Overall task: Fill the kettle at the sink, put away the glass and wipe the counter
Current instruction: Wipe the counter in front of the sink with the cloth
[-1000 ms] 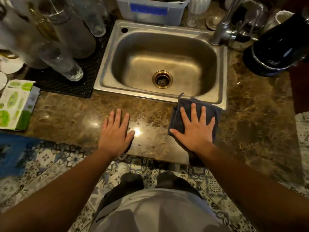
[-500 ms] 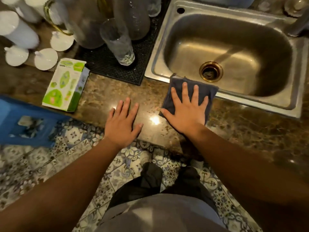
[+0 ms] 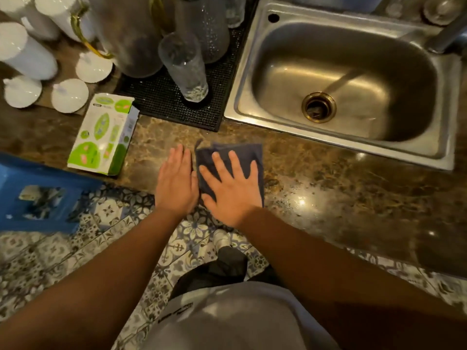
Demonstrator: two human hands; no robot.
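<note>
My right hand (image 3: 231, 184) lies flat with fingers spread on a folded dark blue cloth (image 3: 246, 154), pressing it onto the brown marble counter (image 3: 341, 198) in front of the sink. My left hand (image 3: 175, 180) rests palm down on the counter right beside the cloth, its thumb edge touching it. The steel sink (image 3: 353, 79) is at the upper right, with its drain (image 3: 319, 106) showing and a thin stream of water running in. A clear glass (image 3: 185, 66) stands upside down on the black drying mat (image 3: 171, 102). The kettle is out of view.
A green and white carton (image 3: 102, 135) lies on the counter left of my hands. White cups and lids (image 3: 27, 59) stand at the far left, tall glass bottles (image 3: 131, 36) on the mat. A blue crate (image 3: 38, 195) sits below the counter edge. Water drops glisten on the counter (image 3: 300, 200) to the right.
My right hand has slid the cloth leftward along the counter, away from the sink rim, until it meets my left hand. The view has shifted left, and the kettle is gone from sight.
</note>
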